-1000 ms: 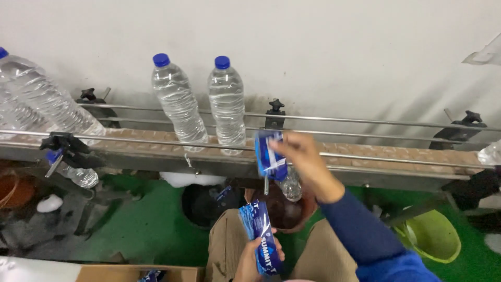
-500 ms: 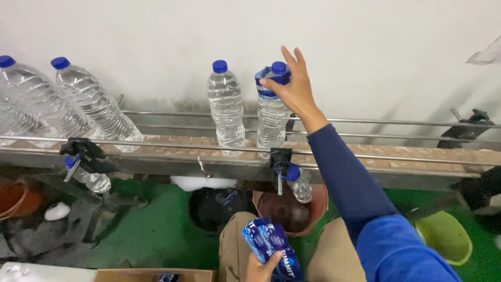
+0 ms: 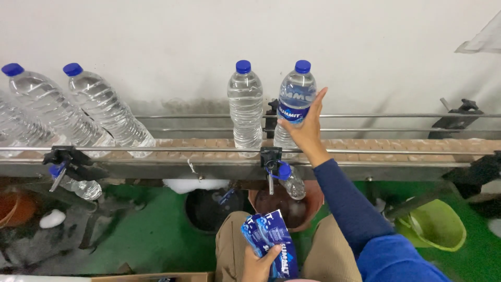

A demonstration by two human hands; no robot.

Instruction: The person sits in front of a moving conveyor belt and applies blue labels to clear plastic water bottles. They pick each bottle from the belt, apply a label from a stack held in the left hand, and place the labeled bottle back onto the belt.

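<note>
A tan slatted conveyor belt runs between steel guide rails. Four clear, blue-capped bottles stand on it: two at left, one unlabelled, one blue-labelled.

An unlabelled bottle stands mid-conveyor; two more lean far left. Green bucket near right.
</note>
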